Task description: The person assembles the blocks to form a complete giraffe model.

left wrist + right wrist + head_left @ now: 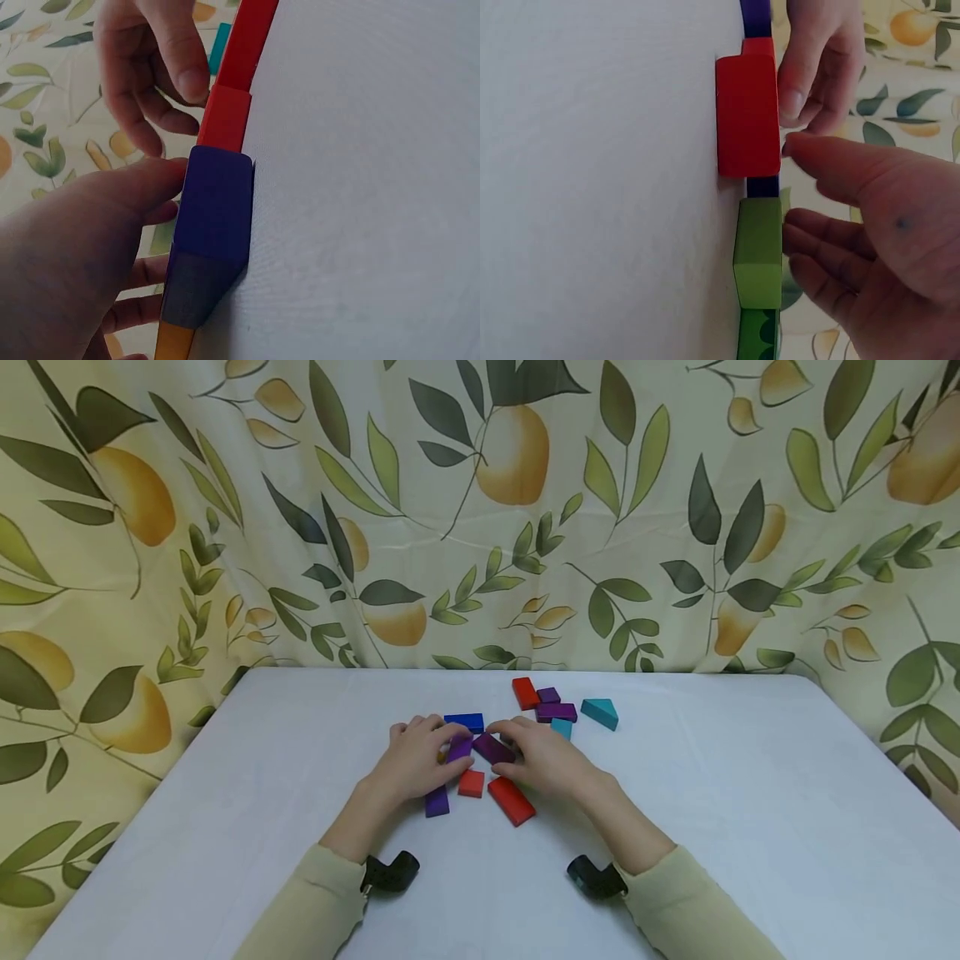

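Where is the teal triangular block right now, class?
In the head view, the teal triangular block lies beyond the right hand, just right of a purple block.

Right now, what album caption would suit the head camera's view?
Left hand and right hand at two purple blocks, more blocks around them, before a fruit-print curtain.

The sleeves (309, 906) are pale green; the wrist cameras (396, 872) are black.

Violet block (460, 748), plum block (492, 748) beside it, angled
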### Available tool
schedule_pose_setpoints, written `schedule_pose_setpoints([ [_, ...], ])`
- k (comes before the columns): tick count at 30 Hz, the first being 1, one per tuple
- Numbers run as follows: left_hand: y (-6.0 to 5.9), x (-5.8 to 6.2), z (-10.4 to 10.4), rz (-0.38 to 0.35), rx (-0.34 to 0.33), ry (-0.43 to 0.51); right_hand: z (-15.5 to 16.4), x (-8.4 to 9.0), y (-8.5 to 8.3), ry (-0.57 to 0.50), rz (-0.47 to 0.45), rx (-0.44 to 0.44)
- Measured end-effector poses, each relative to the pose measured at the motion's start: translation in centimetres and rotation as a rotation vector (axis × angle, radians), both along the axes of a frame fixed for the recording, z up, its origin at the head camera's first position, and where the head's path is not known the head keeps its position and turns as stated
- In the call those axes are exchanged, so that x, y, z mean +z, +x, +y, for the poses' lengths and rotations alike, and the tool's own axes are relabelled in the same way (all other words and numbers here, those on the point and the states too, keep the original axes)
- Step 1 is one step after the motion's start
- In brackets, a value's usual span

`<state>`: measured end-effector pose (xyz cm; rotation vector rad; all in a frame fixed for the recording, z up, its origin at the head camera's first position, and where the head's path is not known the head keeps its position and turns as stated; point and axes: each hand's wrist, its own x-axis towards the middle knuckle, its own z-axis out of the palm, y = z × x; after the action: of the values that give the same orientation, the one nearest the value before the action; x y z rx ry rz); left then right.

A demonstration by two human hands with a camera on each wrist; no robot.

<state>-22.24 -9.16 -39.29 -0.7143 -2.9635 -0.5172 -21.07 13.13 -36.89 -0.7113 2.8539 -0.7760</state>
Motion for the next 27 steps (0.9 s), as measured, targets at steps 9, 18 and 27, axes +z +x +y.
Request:
schedule_pose_setpoints([
  [9,-0.1,-0.2,0.2,-0.009,0.004,-0.002,-0.3,-0.3,-0.2,-0.001,0.001,-0.008],
  [18,0.0,0.0,0.6,-0.017,0.032,0.007,-0.2,-0.2,-0.3,0.064,0.022,-0.058],
  [27,0.3,0.1,1.2,-0.021,0.057,0.114,-0.1,0.1,-0.3,0.106,0.04,-0.072],
])
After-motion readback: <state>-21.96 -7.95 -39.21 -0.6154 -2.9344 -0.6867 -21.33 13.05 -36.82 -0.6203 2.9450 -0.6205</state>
